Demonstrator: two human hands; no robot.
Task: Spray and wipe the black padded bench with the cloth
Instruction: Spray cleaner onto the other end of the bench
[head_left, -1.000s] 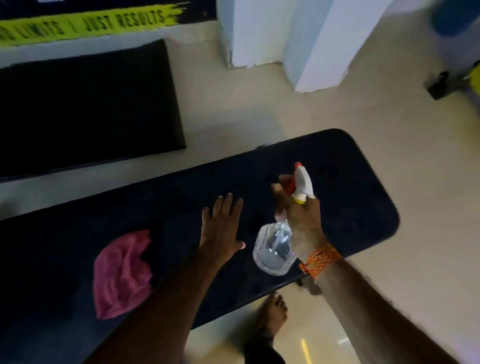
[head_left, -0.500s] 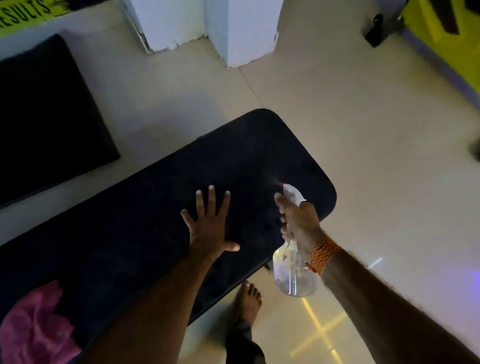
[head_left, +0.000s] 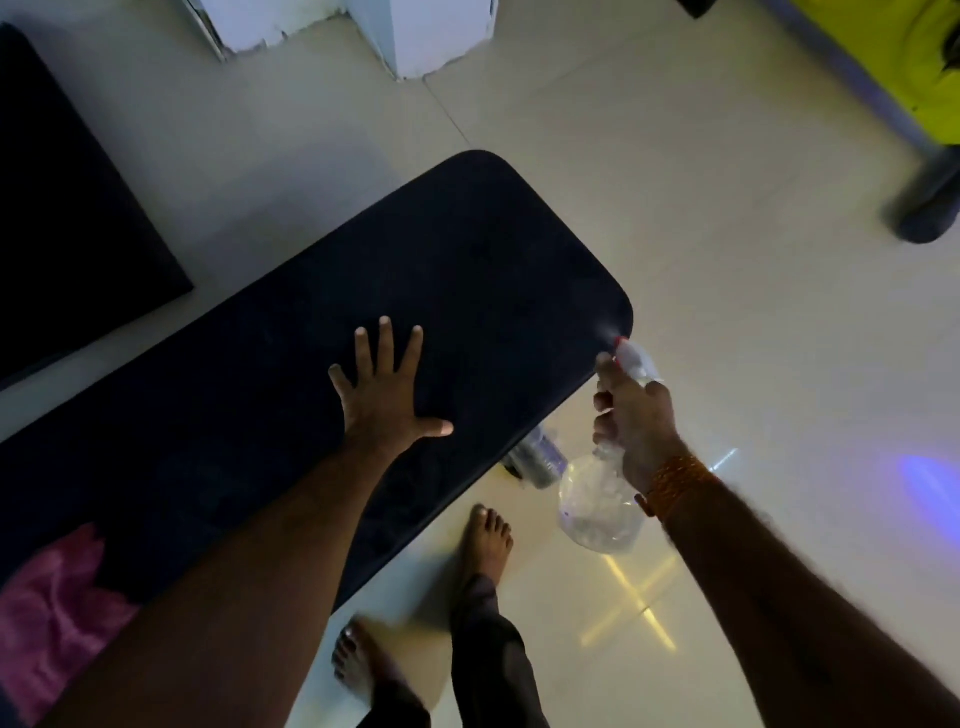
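The black padded bench runs diagonally from lower left to its rounded end at centre right. My left hand lies flat on the pad with fingers spread, holding nothing. My right hand grips a clear spray bottle with a white and red trigger head, just off the bench's near right corner; a faint mist shows at the nozzle, which points at the pad. The pink cloth lies crumpled on the bench at the lower left, partly cut off by the frame edge.
Pale tiled floor surrounds the bench. A black mat lies at the left. A white pillar base stands at the top. A yellow surface and a dark object sit at the right. My bare feet stand beside the bench, near a metal bench leg.
My right hand with the bottle has moved right, from over the pad to beyond the bench's end corner. The view has shifted toward the bench end, and the cloth has slid to the lower left.
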